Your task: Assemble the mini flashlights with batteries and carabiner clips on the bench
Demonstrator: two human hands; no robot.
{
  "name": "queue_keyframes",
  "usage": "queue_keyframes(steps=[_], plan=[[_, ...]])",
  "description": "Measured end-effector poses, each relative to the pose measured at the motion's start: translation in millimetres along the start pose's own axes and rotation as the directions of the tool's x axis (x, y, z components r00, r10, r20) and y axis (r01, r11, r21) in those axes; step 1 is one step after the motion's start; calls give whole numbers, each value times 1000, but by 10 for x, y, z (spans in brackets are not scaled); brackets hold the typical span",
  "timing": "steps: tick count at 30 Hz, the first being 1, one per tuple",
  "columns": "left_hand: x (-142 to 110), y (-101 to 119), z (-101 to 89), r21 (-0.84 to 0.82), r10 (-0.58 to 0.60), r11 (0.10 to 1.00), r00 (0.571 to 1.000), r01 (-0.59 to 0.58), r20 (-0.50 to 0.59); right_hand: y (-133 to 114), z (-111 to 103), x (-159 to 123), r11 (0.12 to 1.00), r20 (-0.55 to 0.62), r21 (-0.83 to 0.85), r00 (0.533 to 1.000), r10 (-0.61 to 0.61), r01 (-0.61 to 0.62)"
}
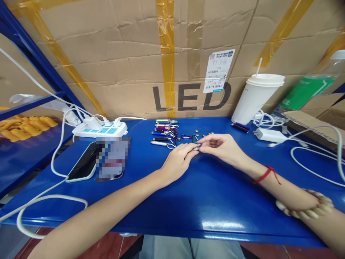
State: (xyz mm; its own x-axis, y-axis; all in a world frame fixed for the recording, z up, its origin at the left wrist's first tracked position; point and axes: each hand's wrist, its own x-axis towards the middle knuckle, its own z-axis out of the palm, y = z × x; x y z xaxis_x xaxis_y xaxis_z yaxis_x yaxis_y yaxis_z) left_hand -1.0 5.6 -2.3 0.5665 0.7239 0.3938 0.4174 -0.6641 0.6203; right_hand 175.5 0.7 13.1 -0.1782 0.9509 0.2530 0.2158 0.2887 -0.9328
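Both my hands meet above the blue table, around a mini flashlight (197, 148) of which only a ribbed silver end shows. My left hand (179, 162) is closed around its body, which the fingers hide. The thumb and fingertips of my right hand (222, 148) pinch the silver end. Just beyond my fingers lie a purple carabiner (185, 136), a green carabiner (194, 139) and several small round metal discs (211, 133) that look like button cells. To the left, a stacked row of slim keychain flashlights (161, 133) in several colours has clips at the right ends.
A white power strip (107, 130) with plugs and two phones (83, 162) lie at the left. On the right stand a white cup (256, 97) with a straw and a green-labelled bottle (309, 88). A white charger (271, 135) trails cables. A large cardboard box (121, 64) walls the back.
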Motion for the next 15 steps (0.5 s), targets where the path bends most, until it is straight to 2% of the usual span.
queue_keyframes(steps=[3,7,11,15], plan=[[1,2,-6,-55,-7,998,1000,7,0,10,25,-14,1000,-36,17,999,5,-4],[5,19,-19,-79,-52,996,999,52,-1,13,37,-22,993,-88,-39,990,-111,108],[13,37,-34,-91,-104,990,995,103,-3,-24,-22,-5,977,7,-133,986,-164,163],[20,51,-43,-104,-98,990,995,98,11,-60,-80,8,968,90,-162,980,-180,193]])
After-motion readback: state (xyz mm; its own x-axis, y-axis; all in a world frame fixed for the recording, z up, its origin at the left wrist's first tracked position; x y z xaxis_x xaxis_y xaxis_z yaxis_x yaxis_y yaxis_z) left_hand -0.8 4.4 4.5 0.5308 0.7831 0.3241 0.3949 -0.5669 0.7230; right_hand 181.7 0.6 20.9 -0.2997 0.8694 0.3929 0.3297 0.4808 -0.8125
